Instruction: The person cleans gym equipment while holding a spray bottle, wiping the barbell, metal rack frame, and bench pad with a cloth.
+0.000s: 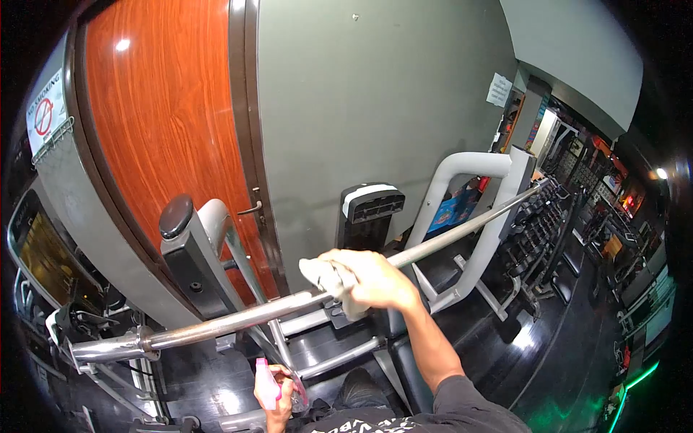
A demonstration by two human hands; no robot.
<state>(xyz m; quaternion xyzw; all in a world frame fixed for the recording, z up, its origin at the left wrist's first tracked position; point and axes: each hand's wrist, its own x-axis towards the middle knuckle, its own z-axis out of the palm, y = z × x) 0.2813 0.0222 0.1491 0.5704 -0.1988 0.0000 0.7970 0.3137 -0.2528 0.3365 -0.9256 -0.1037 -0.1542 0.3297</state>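
Note:
A long metal barbell (238,320) lies slantwise across the rack in the head view, its thick end sleeve (108,349) at the lower left. My right hand (382,280) is wrapped over the middle of the bar, closed on a pale cloth (328,276) that presses against the metal. Low in the view, in front of my body, my left hand (281,405) grips a spray bottle with a pink spray head (266,386). Part of that bottle is hidden behind the fingers.
Grey rack uprights (482,238) support the bar at right, near a black padded bench (411,372). A black-capped post (177,216) stands left, before a wooden door (162,123). Dumbbells (530,234) fill a rack along the right. Black flooring (505,368) runs underneath.

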